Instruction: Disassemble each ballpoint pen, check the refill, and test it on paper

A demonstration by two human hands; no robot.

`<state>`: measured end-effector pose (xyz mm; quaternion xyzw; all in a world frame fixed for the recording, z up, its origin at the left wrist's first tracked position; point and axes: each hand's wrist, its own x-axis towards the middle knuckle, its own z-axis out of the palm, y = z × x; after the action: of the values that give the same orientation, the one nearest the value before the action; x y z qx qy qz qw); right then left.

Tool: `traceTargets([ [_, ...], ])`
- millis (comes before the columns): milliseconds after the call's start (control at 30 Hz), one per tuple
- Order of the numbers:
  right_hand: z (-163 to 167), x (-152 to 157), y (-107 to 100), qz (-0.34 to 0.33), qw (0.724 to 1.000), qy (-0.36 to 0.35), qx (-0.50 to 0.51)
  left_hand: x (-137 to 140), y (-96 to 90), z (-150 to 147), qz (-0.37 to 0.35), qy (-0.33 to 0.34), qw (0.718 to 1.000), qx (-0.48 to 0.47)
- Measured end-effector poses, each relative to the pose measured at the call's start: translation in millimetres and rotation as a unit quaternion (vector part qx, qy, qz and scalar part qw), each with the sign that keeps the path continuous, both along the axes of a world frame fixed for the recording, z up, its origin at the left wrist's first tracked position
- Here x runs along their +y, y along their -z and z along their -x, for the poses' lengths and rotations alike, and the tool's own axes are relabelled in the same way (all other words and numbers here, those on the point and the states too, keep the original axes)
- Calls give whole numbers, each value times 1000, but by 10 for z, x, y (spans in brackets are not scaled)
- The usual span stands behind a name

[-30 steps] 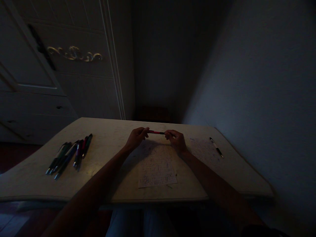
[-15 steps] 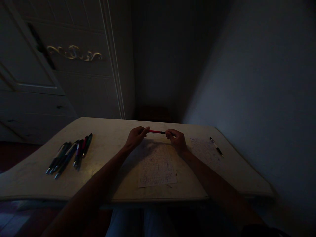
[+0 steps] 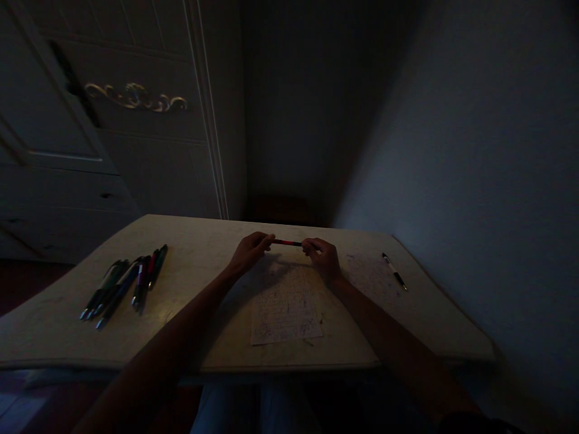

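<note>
Paper (image 3: 287, 322), nearest on the table (image 3: 194, 232) | left hand (image 3: 251, 250) and right hand (image 3: 322, 256), fingers closed, pinch opposite ends of the red-and-black pen (image 3: 288, 243) beyond | less red shows than half a second ago; I infer rolling, handling unfinished.

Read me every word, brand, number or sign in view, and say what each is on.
No text is legible.
Middle paper: dense marks, too small and blurred to read.
Right paper: marks too faint to read.
Held pen, left pens, right pen: too small and dark to make out any lettering.
</note>
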<state>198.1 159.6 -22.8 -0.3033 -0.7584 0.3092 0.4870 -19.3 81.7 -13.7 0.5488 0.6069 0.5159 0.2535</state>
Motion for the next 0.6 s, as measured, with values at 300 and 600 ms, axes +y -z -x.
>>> traceTargets([
  [300, -5, -21, 36, -40, 999, 0, -17, -11, -36, 58, -46, 74, 996, -3],
  [600, 16, -28, 74, -21, 999, 25, -2, -20, -40, 92, -7, 60, 996, -65],
])
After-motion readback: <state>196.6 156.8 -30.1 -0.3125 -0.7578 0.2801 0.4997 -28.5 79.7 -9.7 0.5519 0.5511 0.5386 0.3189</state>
